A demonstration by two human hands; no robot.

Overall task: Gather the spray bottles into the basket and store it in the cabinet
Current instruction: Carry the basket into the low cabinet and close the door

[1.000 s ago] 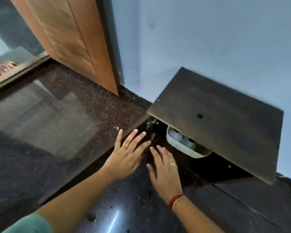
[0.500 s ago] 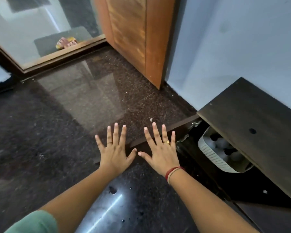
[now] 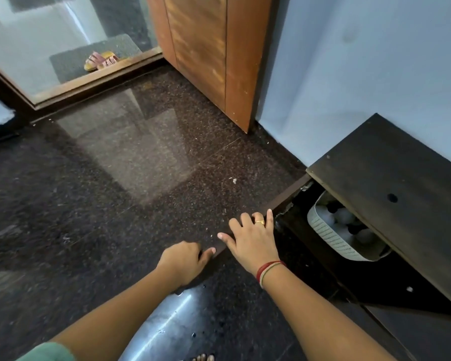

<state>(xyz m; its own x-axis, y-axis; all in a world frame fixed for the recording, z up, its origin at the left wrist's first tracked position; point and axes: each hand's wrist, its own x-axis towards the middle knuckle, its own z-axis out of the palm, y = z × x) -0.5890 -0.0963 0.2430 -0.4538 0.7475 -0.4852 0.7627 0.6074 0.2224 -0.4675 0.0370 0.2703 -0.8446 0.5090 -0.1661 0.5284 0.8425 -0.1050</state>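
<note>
Floor [image 3: 94, 194]: dark speckled stone fills most of your view, glossy, with a pale reflection at its middle.
Wooden door [image 3: 206, 48]: orange-brown, standing at the far side against the pale wall.
Cabinet [image 3: 391, 194]: low and dark, at the right against the wall; its top has a small round hole, and its front is open.
Cabinet door [image 3: 279, 204]: a dark panel swung out to the left of the opening — you see mostly its top edge.
Basket [image 3: 331, 238]: white, perforated, sitting inside the cabinet under the top, tilted into view.
Spray bottles [image 3: 345, 217]: white bodies with dark heads, packed in the basket; the count is unclear.
Right hand [image 3: 250, 241]: your fingers curl over the door's top edge, gripping it; a ring and a red wristband show.
Left hand [image 3: 185, 259]: loosely clenched just left of the right one, thumb at the near end of the same edge — whether it grips, you cannot tell.
Sandals [image 3: 100, 61]: far left, on a grey mat beyond the glass.
</note>
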